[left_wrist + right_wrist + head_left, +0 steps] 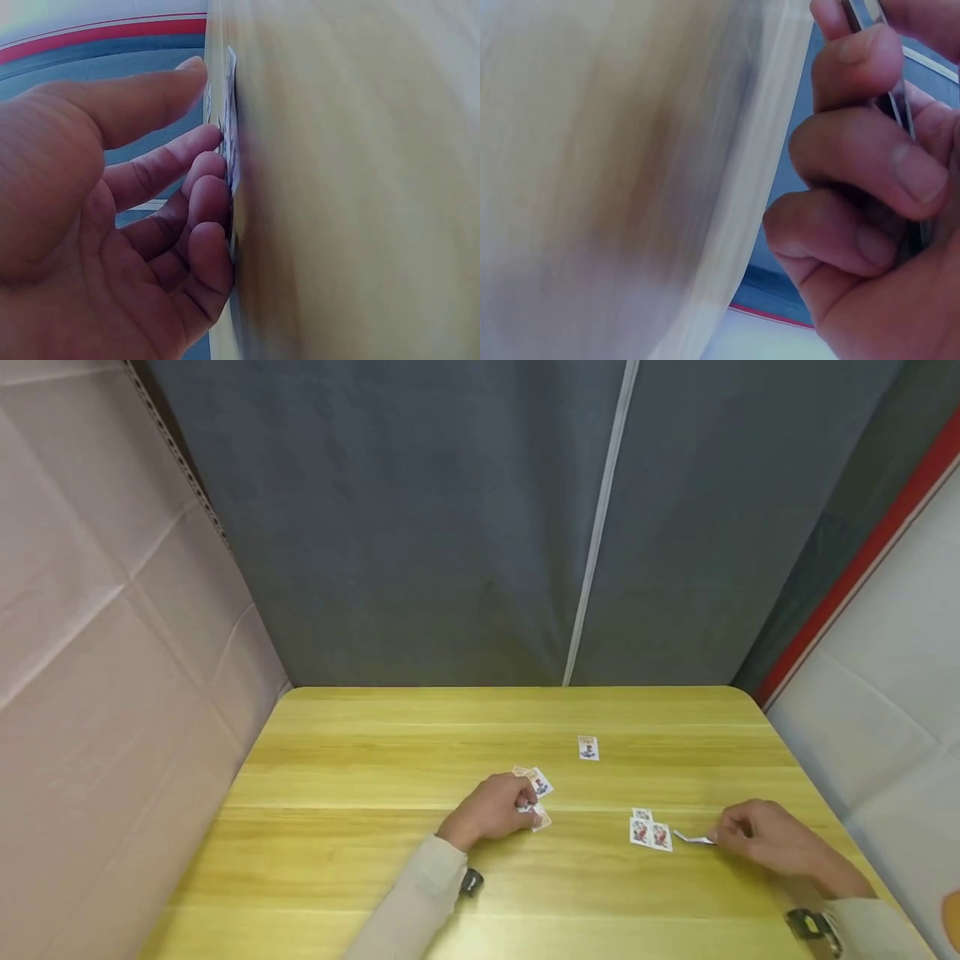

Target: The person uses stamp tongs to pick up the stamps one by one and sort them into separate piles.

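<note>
While both hands rest low on the surface, the details run so:

Surface (360, 777): yellow wood-grain top, smooth, with rounded far corners.

Left hand (491, 810): knuckles up near the middle, fingertips (211, 196) pressing on small cards; the fingers are only lightly bent, and the left wrist view shows them touching the cards' edge rather than wrapping it.

Cards under left hand (537, 785): a few small rectangular printed stamps or picture cards, white-bordered, fanned loosely; one pokes out on the far side, another (540, 818) on the near right.

Right hand (772, 843): at the near right, fingers curled tight around tweezers (693, 838).

Tweezers: thin, shiny metal, tips pointing left and lying just beside the pair of cards; in the right wrist view the blades (896, 101) pass between clenched fingers.

Pair of cards (649, 832): flat, side by side, with a third small one (641, 814) touching their far edge.

Lone card (588, 747): flat, farther back, well apart from the rest.

Backdrop (450, 527): grey cloth with a pale seam.

Left wall (97, 652): creased cardboard.
</note>
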